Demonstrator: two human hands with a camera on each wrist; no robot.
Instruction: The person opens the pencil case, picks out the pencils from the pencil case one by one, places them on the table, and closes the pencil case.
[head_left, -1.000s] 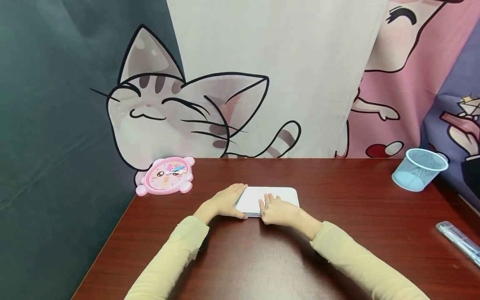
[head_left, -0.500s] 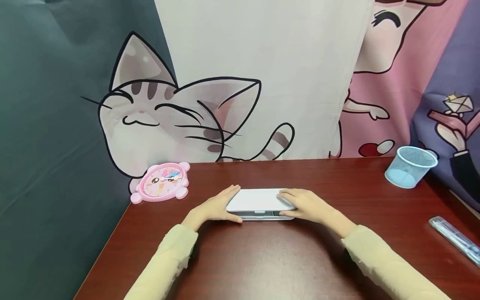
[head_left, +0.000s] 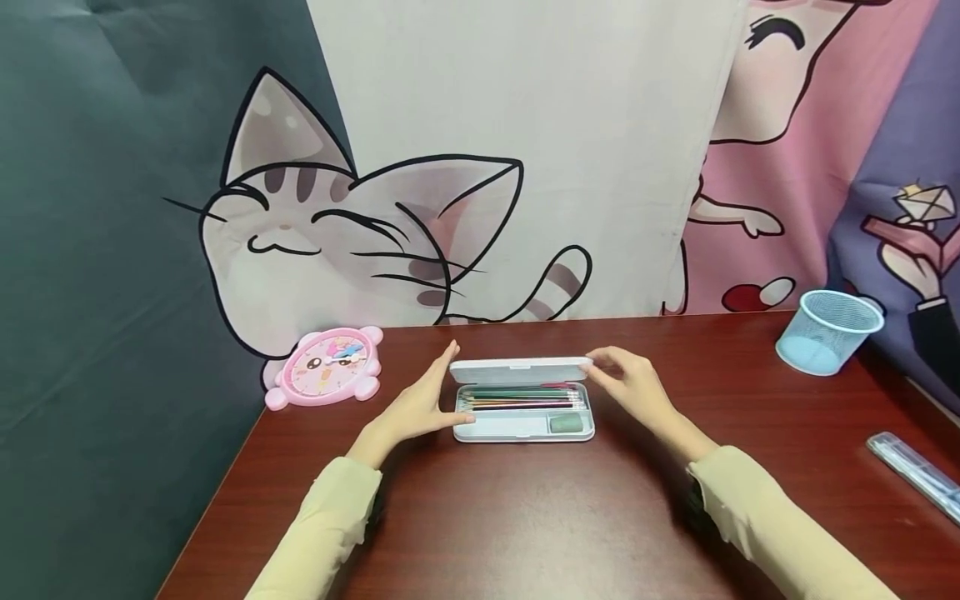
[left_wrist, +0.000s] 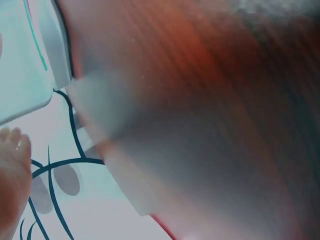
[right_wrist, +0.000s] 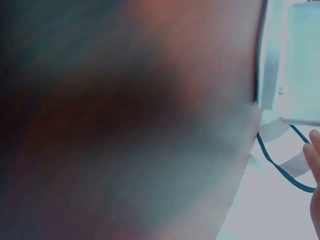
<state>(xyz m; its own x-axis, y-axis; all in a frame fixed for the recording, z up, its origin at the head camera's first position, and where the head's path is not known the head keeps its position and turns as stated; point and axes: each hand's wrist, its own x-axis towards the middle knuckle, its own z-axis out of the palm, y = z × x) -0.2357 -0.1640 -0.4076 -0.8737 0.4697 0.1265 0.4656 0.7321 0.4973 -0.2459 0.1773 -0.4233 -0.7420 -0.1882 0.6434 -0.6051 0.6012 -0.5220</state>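
Here, left hand (head_left: 417,407) spread beside pencil case (head_left: 504,427); right hand (head_left: 636,388) pinching lid (head_left: 517,372) by corner.

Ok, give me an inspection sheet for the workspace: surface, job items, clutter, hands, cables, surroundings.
Surface: reddish-brown table, glossy.
Job items: white pencil case, lid raised; pencils in the rear compartment, greenish block at front right.
Clutter: pink clock far left; blue mesh cup and clear case on the right.
Hands: left hand, fingers extended, at the case's left end; right hand holds the lid's right end.
Cables: nothing seen.
Surroundings: cartoon-printed cloth backdrop behind the table.
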